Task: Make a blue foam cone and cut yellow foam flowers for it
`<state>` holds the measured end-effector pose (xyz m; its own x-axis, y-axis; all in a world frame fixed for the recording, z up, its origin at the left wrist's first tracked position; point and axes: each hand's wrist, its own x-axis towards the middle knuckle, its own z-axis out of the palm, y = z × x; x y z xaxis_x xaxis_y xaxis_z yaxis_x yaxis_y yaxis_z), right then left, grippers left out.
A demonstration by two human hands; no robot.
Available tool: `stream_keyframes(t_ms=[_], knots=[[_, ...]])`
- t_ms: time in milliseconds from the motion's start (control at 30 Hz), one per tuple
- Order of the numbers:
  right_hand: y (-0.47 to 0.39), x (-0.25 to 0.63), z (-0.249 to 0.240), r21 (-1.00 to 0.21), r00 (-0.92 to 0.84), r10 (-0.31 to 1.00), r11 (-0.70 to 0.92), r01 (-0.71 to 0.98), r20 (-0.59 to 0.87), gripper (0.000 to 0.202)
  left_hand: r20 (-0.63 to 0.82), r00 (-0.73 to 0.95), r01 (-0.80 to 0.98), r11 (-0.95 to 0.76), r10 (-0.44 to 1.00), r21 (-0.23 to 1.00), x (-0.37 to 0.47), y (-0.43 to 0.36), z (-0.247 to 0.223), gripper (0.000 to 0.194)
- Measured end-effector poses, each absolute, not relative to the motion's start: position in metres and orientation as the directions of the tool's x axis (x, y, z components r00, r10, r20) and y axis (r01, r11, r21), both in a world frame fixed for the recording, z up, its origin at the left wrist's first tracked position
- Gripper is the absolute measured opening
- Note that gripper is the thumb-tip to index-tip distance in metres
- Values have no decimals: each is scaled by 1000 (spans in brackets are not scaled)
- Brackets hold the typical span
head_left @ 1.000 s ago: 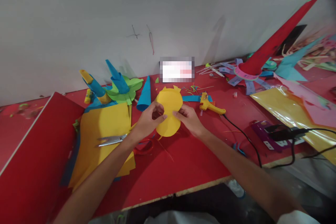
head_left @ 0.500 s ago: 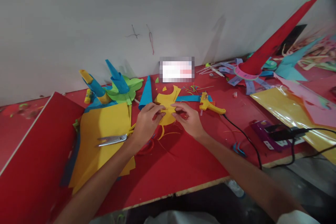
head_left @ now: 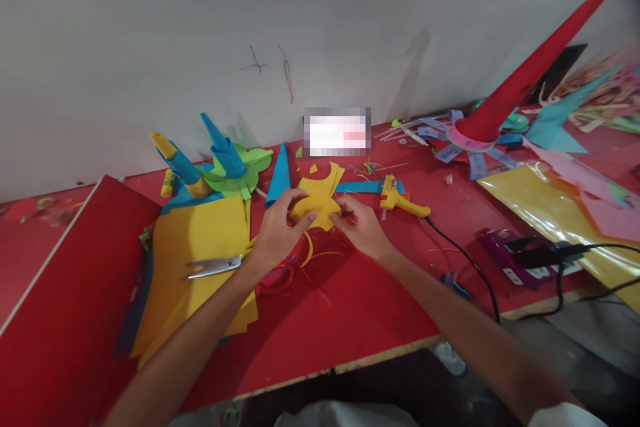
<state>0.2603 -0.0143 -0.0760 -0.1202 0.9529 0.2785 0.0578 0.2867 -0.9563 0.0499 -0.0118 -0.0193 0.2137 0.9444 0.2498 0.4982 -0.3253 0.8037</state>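
Between my hands is a curved piece of yellow paper (head_left: 316,207), bent over so its rounded edge faces up. My left hand (head_left: 281,227) grips its left end, thumb in front and fingers behind. At the right end my right hand (head_left: 364,225) pinches it the same way. Just behind lies a yellow paper offcut (head_left: 327,180) with a curved cutout. A blue paper cone (head_left: 280,177) stands by my left fingers. Scissors (head_left: 215,268) rest on yellow sheets (head_left: 200,227) beside my left forearm. A yellow glue gun (head_left: 400,199) lies right of my right hand.
Blue and green paper flowers (head_left: 230,167) stand back left, near a red board (head_left: 75,260). A purple power strip (head_left: 515,257) with black cables sits right. Beyond it are a tall red cone (head_left: 540,60) and a shiny gold sheet (head_left: 550,213). A blue strip (head_left: 360,187) lies behind my hands.
The yellow piece, lower and flatter before, is now bent upward into a curve. My hands have moved slightly apart and changed their hold on its ends.
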Motion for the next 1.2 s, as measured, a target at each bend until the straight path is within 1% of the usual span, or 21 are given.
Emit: stream_keyframes(t_ms=[33,100,167,233,333,400,500,600,667,700,767,833,900,967,1000,1033,1100,1133,1200], knots=[[-15,261,-74,-944,-122,945,316,98,304,33,239,222,511,-321,945,798,49,-12,-18,34],[-16,263,-70,-927,-86,935,352,130,343,31,189,250,538,-299,949,788,48,-12,-15,29],[-16,265,-66,-930,-4,935,353,103,355,28,128,285,545,-270,950,794,49,-13,-14,24],[-14,267,-64,-939,78,936,339,62,343,27,76,340,499,-248,937,830,52,-14,-16,22],[-13,268,-64,-955,112,948,298,11,297,31,52,372,430,-221,927,875,56,-14,-23,21],[-13,266,-67,-966,48,965,257,17,257,35,70,326,385,-200,943,901,58,-13,-28,23],[-15,261,-71,-968,-92,974,216,123,206,49,72,269,310,-157,960,938,57,-11,-32,30],[-19,259,-73,-927,-135,962,266,264,238,58,38,316,327,-147,948,934,56,-11,-30,35],[-22,260,-72,-898,-153,950,309,314,273,55,38,345,391,-180,938,903,52,-10,-25,35],[-24,260,-71,-887,-172,943,327,326,284,51,56,333,422,-202,941,884,49,-8,-21,33],[-27,259,-69,-855,-217,924,376,357,316,41,124,247,447,-227,961,865,41,-2,-12,31],[-32,250,-67,-773,-301,878,472,424,371,29,187,136,378,-226,973,898,32,4,-2,36],[-37,233,-65,-620,-464,792,604,501,397,20,233,59,289,-240,971,927,24,7,8,42],[-42,208,-64,-429,-668,668,735,525,328,19,270,36,254,-270,962,929,20,7,16,44],[-43,194,-63,-348,-732,616,781,519,291,23,283,37,258,-283,958,924,20,6,18,42],[-44,179,-63,-278,-763,592,802,528,258,27,290,45,275,-290,956,917,21,4,20,40],[-43,153,-64,-160,-778,599,801,577,191,25,290,62,329,-293,955,898,23,-1,21,34],[-42,142,-64,-122,-782,605,796,592,152,22,289,70,355,-295,955,887,23,-3,22,32],[-39,128,-67,-86,-787,601,799,595,138,22,290,87,391,-300,953,870,23,-5,22,28]])
